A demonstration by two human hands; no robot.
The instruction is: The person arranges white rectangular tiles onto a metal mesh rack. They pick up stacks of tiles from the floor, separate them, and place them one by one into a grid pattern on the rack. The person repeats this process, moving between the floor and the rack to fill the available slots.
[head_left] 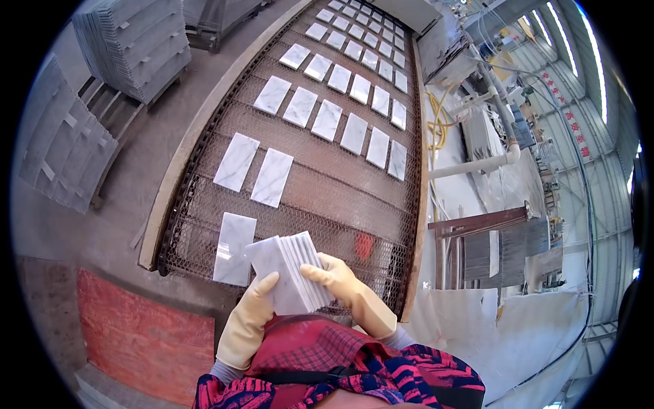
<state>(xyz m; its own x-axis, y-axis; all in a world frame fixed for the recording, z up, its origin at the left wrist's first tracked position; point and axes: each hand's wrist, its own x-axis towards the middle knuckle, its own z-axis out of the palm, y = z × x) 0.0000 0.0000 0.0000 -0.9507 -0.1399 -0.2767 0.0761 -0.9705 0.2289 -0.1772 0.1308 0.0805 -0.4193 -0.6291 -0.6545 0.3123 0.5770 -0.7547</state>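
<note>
Tiles [287, 276] sit stacked in the fingers of left hand [255, 308] and right hand [342, 281]; squeeze evenly, edges clear of the lone tile [234, 244] at 10 o'clock.

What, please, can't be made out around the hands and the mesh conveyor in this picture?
Head view: most fingers of the left hand, hidden behind the held tiles.
Head view: the far end of the mesh conveyor, cut off by the top edge.
Head view: veining on the farthest tiles, too small.
</note>
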